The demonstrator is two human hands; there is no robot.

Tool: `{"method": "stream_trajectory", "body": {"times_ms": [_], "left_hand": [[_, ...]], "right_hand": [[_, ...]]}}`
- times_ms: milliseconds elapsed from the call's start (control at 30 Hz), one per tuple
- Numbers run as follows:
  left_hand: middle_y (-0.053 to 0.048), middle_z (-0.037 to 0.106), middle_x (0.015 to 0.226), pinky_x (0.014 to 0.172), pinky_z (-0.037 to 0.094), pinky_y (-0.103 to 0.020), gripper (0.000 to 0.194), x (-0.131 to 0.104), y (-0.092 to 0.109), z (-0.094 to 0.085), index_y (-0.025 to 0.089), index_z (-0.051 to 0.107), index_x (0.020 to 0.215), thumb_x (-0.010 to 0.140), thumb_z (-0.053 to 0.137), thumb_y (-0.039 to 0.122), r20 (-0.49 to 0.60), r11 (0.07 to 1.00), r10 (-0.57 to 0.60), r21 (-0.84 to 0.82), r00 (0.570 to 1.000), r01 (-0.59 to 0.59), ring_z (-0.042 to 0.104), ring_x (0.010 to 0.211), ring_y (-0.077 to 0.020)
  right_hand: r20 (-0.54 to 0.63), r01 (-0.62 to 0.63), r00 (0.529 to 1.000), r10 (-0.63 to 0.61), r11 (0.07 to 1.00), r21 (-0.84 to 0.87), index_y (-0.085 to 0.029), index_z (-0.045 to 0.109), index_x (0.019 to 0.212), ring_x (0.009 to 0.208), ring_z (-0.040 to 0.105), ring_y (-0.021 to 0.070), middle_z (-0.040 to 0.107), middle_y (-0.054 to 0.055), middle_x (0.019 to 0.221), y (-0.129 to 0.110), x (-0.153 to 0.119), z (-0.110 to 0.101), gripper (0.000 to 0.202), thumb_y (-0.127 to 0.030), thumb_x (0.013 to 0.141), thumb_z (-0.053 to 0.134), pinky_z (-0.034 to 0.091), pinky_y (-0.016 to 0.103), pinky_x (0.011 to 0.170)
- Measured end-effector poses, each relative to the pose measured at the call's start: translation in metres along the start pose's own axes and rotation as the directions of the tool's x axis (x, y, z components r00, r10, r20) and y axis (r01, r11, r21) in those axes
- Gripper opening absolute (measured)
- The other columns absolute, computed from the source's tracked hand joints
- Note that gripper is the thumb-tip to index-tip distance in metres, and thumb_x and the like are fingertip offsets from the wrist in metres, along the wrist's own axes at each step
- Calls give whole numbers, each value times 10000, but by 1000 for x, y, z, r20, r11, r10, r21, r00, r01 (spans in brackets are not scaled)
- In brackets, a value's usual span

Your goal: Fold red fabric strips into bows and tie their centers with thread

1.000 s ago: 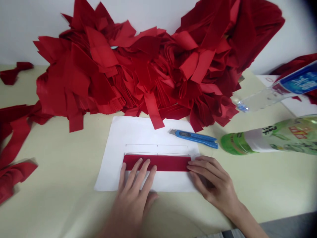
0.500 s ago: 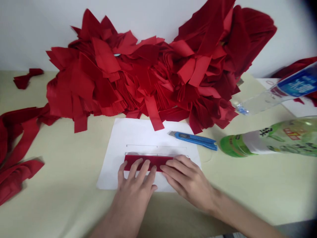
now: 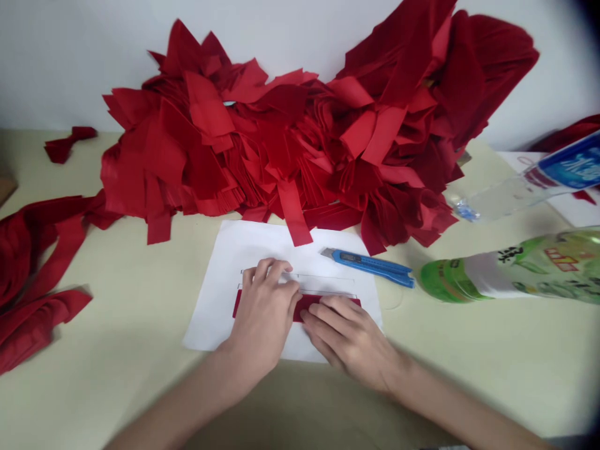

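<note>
A dark red strip (image 3: 303,307) lies across a white paper sheet (image 3: 206,312), just below ruled lines with small tick marks. My right hand (image 3: 351,334) rests on the strip's right part, fingers spread flat and pressing it. Over the left part of the strip is my left hand (image 3: 267,303), its fingers curled and reaching past the strip onto the ruled lines; its palm hides part of the strip, and what its fingertips hold, if anything, is hidden.
A big heap of red strips (image 3: 262,144) lies behind the paper, more strips (image 3: 42,312) at the left. A blue utility knife (image 3: 370,264) lies right of the lines. A green-labelled bottle (image 3: 497,272) and a blue-labelled bottle (image 3: 569,164) lie at the right.
My left hand has moved up over the paper, and its spread fingers have curled in. My right hand stays on the strip. The view has shifted slightly.
</note>
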State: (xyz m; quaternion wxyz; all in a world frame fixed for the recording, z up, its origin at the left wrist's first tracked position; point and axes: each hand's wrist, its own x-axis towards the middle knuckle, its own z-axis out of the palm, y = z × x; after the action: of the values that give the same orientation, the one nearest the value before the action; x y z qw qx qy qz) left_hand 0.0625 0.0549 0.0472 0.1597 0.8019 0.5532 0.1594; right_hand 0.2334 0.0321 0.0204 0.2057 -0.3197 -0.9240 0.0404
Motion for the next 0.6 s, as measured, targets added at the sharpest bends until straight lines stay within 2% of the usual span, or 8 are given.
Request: {"method": "stream_trajectory", "body": {"times_ms": [100, 233, 333, 433, 500, 600], "left_hand": [[-71, 584, 1136, 773, 407, -441, 170, 1, -3, 6, 184, 672, 721, 818, 571, 87, 1, 999, 18, 30, 1000, -18, 455, 1086, -281], [-109, 516, 1170, 769, 414, -444, 132, 0, -6, 7, 151, 634, 710, 809, 578, 85, 53, 1000, -15, 23, 998, 14, 417, 1100, -301], [-123, 480, 1177, 758, 407, -438, 162, -1, -7, 9, 138, 598, 700, 824, 531, 55, 73, 1000, -6, 13, 997, 5, 402, 1098, -303], [-124, 474, 1162, 761, 398, -434, 178, -1, -7, 11, 127, 585, 706, 837, 501, 40, 83, 1000, 0, -1, 997, 1, 402, 1085, -298], [-119, 478, 1150, 766, 394, -431, 163, -2, -7, 12, 124, 592, 728, 850, 505, 60, 86, 1000, -1, -15, 996, 2, 404, 1076, -294], [-106, 485, 1136, 761, 390, -421, 156, -4, -9, 11, 128, 595, 742, 867, 508, 95, 68, 999, 10, -42, 998, -7, 408, 1061, -284]], "right_hand": [[20, 1, 1000, 0, 1000, -27, -102, 661, 874, 833, 535, 210, 654, 72, 841, -2, 0, 0, 147, -121, 870, 515, 488, 356, 727], [71, -35, 997, 35, 999, -2, -116, 661, 896, 847, 533, 209, 648, 73, 832, -4, 3, -5, 174, -120, 883, 487, 480, 356, 741], [130, -153, 982, 137, 980, 125, -149, 663, 853, 809, 526, 193, 639, 49, 782, -2, 11, -12, 170, -126, 874, 496, 477, 344, 723], [111, -320, 947, 302, 915, 246, -168, 660, 848, 790, 523, 175, 643, 34, 797, 5, 20, -14, 154, -118, 855, 515, 476, 325, 723], [109, -399, 917, 384, 878, 265, -174, 656, 886, 813, 527, 178, 646, 32, 826, 9, 25, -13, 140, -120, 847, 533, 473, 329, 744], [167, -433, 900, 402, 865, 252, -186, 657, 866, 820, 526, 181, 635, 27, 816, 13, 30, -10, 117, -140, 845, 551, 462, 332, 752]]}}
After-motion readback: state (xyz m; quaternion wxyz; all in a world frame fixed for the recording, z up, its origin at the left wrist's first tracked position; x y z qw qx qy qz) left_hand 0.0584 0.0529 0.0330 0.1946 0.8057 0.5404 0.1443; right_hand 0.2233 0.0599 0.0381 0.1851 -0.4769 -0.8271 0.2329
